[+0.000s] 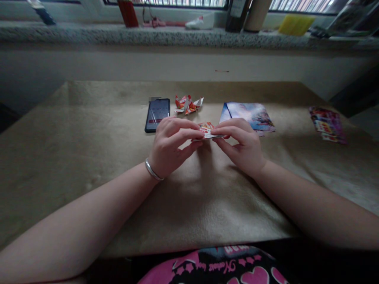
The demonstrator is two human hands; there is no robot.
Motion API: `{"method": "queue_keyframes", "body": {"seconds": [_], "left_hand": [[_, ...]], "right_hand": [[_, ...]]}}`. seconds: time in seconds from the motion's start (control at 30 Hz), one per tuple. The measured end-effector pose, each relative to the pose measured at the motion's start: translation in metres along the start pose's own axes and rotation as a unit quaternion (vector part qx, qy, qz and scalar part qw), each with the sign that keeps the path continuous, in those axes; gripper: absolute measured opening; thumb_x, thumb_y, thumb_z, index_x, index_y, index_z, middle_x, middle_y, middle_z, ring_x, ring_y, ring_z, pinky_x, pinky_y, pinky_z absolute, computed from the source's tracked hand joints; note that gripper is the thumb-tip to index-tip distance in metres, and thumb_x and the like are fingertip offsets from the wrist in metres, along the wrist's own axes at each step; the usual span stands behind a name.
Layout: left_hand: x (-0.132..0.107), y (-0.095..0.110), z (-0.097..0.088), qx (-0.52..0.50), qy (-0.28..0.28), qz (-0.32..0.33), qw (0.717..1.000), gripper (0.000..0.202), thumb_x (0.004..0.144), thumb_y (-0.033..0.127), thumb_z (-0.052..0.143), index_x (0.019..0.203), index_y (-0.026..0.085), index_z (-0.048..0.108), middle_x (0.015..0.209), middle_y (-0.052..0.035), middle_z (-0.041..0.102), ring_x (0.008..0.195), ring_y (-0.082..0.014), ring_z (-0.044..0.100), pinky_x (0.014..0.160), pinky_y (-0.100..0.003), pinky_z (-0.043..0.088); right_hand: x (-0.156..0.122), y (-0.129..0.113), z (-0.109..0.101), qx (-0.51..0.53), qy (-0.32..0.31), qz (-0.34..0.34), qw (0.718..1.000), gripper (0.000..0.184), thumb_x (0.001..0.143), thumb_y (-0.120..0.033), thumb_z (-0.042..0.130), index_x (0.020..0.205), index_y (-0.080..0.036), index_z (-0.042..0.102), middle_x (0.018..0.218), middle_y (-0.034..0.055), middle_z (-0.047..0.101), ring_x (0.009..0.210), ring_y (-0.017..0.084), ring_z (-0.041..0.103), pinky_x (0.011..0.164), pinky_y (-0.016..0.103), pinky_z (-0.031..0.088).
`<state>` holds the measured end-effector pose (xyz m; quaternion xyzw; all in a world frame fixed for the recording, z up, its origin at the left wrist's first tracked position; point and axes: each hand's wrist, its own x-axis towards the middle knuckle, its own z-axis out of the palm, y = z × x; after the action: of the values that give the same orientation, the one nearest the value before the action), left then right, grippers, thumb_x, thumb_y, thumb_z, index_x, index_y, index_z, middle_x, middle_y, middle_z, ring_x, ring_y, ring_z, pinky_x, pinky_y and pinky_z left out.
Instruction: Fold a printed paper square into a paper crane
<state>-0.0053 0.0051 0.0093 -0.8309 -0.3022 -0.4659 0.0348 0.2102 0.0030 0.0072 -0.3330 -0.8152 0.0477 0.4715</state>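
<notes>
Between my two hands, a small folded piece of red-and-white printed paper (206, 134) is held up just above the table. My left hand (174, 144), with a silver bangle at the wrist, pinches its left side between thumb and fingers. On the other side, my right hand (241, 144) is closed on the right edge in the same way. Fingers cover much of the paper. Just beyond lies a folded paper shape (188, 105) with pointed tips, in similar red, orange and white print.
A phone (158, 114) lies behind my left hand. Blue-and-pink printed sheets (250, 115) are behind my right hand. Further right, several colourful cards (328, 125) overlap on the brown-covered table (89, 157). A stone windowsill (166, 37) at the back carries bottles and a yellow object (296, 25).
</notes>
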Motion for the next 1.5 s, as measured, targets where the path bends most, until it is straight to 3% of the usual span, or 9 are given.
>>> {"method": "queue_keyframes", "body": {"seconds": [0.23,0.53,0.7,0.97,1.17,1.5], "left_hand": [[0.0015,0.0015,-0.0008,-0.005,-0.015,-0.046,0.999,0.012,0.087,0.036,0.060,0.087,0.025,0.065,0.093,-0.0009,0.070,0.091,-0.0148,0.062,0.090,-0.036,0.048],[0.0013,-0.0039,0.0026,-0.021,0.020,0.002,1.000,0.007,0.083,0.030,0.066,0.085,0.023,0.066,0.089,-0.0005,0.072,0.085,-0.0145,0.063,0.086,-0.034,0.048],[0.0004,-0.0027,0.0029,-0.029,0.023,-0.007,0.999,0.006,0.083,0.028,0.066,0.086,0.023,0.067,0.089,-0.0012,0.071,0.085,-0.0145,0.063,0.085,-0.033,0.049],[-0.0020,-0.0037,0.0047,-0.067,0.024,-0.010,0.997,0.008,0.082,0.022,0.067,0.090,0.021,0.066,0.092,-0.0019,0.069,0.085,-0.0135,0.064,0.082,-0.031,0.051],[-0.0028,-0.0032,0.0042,-0.096,0.029,-0.035,0.994,0.021,0.080,0.027,0.070,0.099,0.019,0.064,0.099,-0.0044,0.068,0.092,-0.0148,0.063,0.084,-0.030,0.053],[-0.0012,-0.0021,0.0043,-0.084,0.033,-0.037,0.995,0.008,0.081,0.022,0.069,0.088,0.019,0.067,0.091,-0.0028,0.069,0.085,-0.0128,0.065,0.079,-0.028,0.054]], "right_hand": [[0.0004,-0.0004,-0.0003,-0.001,0.005,-0.021,1.000,0.011,0.085,-0.025,0.062,0.093,-0.028,0.069,0.091,0.0040,0.069,0.085,0.018,0.062,0.079,0.036,0.049],[0.0001,0.0037,0.0018,0.003,0.024,-0.045,0.999,0.011,0.084,-0.023,0.064,0.093,-0.025,0.069,0.089,0.0041,0.069,0.082,0.018,0.062,0.076,0.035,0.049],[-0.0006,0.0029,0.0012,0.011,0.028,-0.025,0.999,0.008,0.082,-0.025,0.066,0.090,-0.026,0.066,0.087,0.0028,0.070,0.080,0.018,0.062,0.071,0.034,0.050],[0.0007,0.0042,0.0011,0.014,0.031,-0.048,0.998,0.006,0.082,-0.022,0.066,0.087,-0.025,0.065,0.086,0.0021,0.071,0.085,0.018,0.065,0.080,0.036,0.049],[0.0000,0.0041,0.0020,0.007,0.036,-0.032,0.999,0.008,0.081,-0.021,0.066,0.088,-0.025,0.065,0.087,0.0028,0.071,0.086,0.019,0.065,0.078,0.037,0.050],[0.0019,0.0014,0.0014,0.011,0.042,-0.040,0.998,0.007,0.081,-0.020,0.067,0.086,-0.025,0.065,0.086,0.0026,0.071,0.083,0.018,0.065,0.078,0.036,0.050]]}}
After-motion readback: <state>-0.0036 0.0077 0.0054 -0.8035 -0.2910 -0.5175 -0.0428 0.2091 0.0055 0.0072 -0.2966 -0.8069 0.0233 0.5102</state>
